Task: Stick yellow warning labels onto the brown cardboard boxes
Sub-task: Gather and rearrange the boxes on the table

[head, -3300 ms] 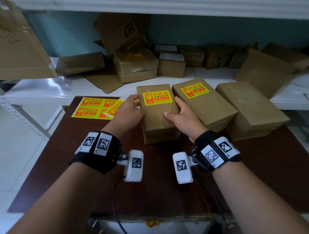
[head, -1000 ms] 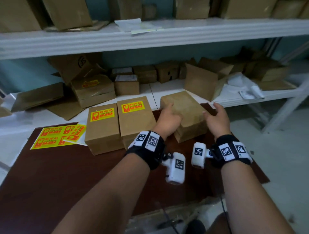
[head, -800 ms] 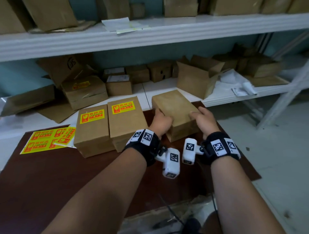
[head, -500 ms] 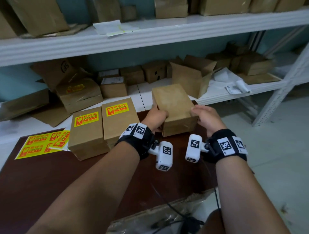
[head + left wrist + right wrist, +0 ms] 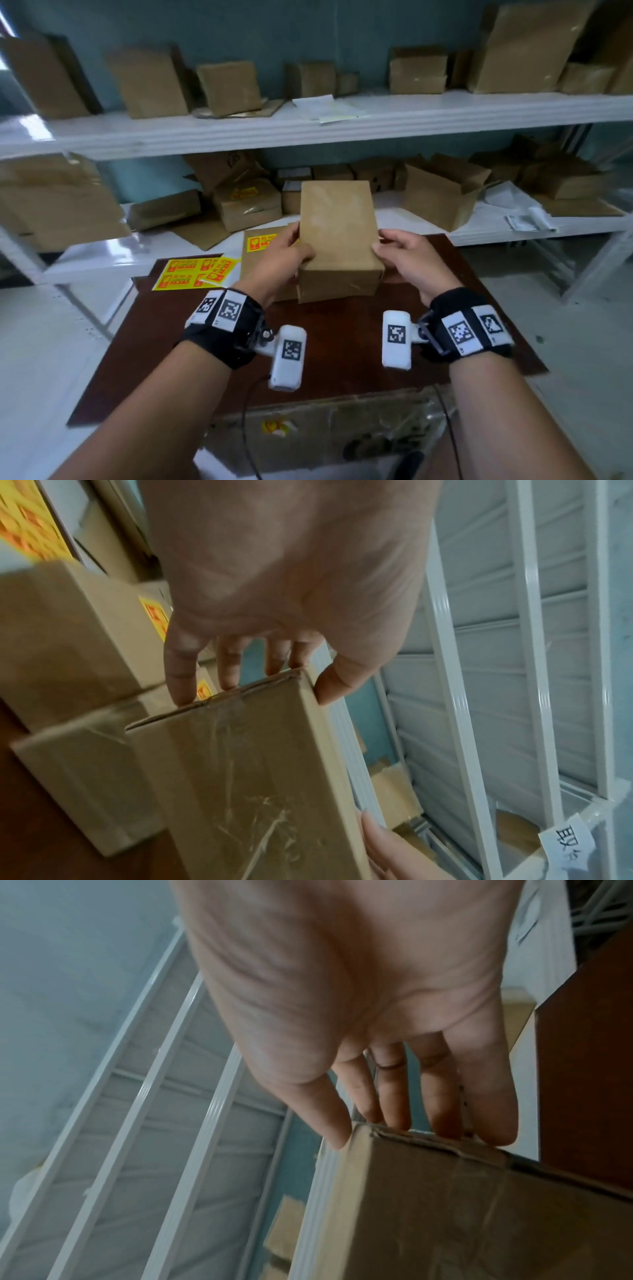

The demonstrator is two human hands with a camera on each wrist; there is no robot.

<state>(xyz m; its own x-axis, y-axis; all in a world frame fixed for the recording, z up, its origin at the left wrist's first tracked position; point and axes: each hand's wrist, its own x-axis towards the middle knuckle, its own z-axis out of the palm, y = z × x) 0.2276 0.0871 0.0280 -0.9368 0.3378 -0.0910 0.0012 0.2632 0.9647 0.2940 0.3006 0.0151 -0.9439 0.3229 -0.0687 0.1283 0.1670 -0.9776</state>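
Both hands hold a plain brown cardboard box (image 5: 337, 236) lifted above the dark brown table (image 5: 342, 346); its top face bears no label. My left hand (image 5: 286, 258) grips its left side, thumb on top and fingers underneath, as the left wrist view shows on the box (image 5: 246, 764). My right hand (image 5: 402, 255) grips the right side of the box (image 5: 479, 1204) the same way. Behind my left hand stands a labelled box (image 5: 262, 251) with a yellow warning label (image 5: 261, 242). A sheet of yellow labels (image 5: 195, 274) lies at the table's far left corner.
White metal shelves (image 5: 308, 126) stand behind the table, loaded with several brown boxes and flattened cartons. An open carton (image 5: 442, 195) and white paper (image 5: 520, 212) sit on the lower shelf at right. A cardboard piece (image 5: 325, 431) hangs below the table's near edge.
Both hands have raised the unlabelled box off the table's right side and brought it left toward the centre, in front of the labelled boxes. The head view has tilted upward.
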